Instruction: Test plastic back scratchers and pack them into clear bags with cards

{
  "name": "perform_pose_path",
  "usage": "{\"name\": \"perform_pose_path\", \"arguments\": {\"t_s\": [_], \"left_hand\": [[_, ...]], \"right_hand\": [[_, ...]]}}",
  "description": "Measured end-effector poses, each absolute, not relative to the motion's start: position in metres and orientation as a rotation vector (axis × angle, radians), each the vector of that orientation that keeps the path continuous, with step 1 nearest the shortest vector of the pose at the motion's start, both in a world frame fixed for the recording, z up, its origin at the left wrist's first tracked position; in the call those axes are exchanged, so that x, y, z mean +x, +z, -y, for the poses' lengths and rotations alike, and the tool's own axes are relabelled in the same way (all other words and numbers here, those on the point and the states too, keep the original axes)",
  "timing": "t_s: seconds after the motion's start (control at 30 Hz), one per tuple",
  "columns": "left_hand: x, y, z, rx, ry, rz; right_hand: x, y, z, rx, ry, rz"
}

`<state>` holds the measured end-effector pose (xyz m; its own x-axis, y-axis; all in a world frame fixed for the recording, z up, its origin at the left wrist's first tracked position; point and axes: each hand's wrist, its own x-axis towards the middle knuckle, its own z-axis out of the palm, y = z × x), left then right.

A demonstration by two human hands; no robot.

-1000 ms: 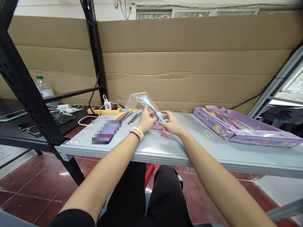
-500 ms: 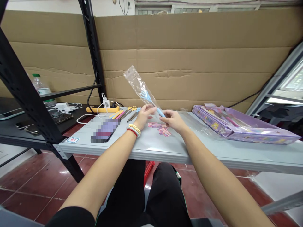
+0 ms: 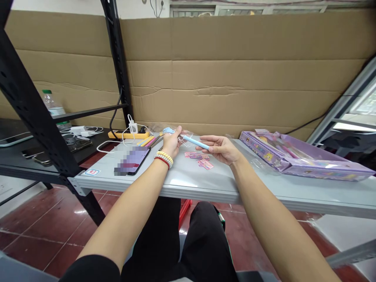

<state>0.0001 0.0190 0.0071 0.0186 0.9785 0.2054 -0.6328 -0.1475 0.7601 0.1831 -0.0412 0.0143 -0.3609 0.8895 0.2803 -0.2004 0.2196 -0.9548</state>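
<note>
A light-blue back scratcher with a claw-like head lies nearly level between my hands, just above the table. Crumpled clear plastic bag film surrounds its head and upper part. My left hand is closed around the bag near the head, hiding the middle of the scratcher. My right hand pinches the lower end of the handle between thumb and fingers. Small pink printed cards lie on the table below. Other coloured back scratchers rest left of my left hand, partly covered by it.
A phone lies on the grey table, left of my arm. Behind it is a yellow power strip with white cables. An open purple box with packaged items stands at the right. A black shelf post rises at the left.
The back scratcher has swung down from steeply tilted to nearly level. My left hand has moved left and closed on the bag, and my right hand has shifted slightly right.
</note>
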Motion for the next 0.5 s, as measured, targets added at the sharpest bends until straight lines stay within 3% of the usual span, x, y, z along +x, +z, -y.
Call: {"name": "perform_pose_path", "arguments": {"t_s": [0.33, 0.5], "left_hand": [[0.012, 0.002, -0.004, 1.105, 1.201, -0.446], [0.011, 0.000, -0.007, 1.070, 1.213, -0.497]], "right_hand": [[0.167, -0.002, 0.028, -1.077, 0.548, 1.627], [0.167, 0.000, 0.031, -0.994, 0.706, 1.729]]}}
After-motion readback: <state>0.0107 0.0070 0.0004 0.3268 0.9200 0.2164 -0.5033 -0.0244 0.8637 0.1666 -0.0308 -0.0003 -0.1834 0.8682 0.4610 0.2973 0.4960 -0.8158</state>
